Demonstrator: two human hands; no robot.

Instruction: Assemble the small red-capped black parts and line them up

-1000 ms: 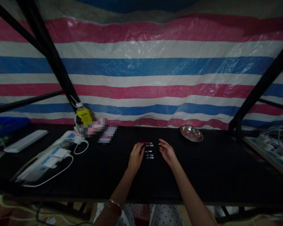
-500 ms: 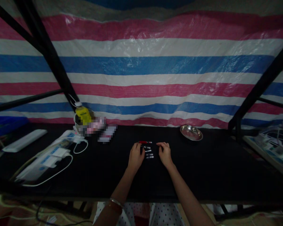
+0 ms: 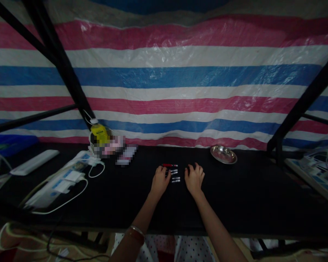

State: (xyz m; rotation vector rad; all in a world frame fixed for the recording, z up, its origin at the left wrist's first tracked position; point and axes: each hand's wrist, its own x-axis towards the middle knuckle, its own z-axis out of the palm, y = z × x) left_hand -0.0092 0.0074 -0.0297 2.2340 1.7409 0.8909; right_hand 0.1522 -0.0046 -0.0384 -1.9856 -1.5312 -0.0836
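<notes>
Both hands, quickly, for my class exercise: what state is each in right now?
Left hand: curled at the small silver-ended rods; whether it grips one cannot be told.
Right hand: loosely open, apart from the rods, nothing visible in it.

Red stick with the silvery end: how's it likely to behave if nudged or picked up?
The red stick is probably apt to roll, being slim and lying lengthwise on the black tabletop. Likely stiff, since it looks straight. The bright silvery end suggests a smooth, possibly slippery grip there.
</notes>
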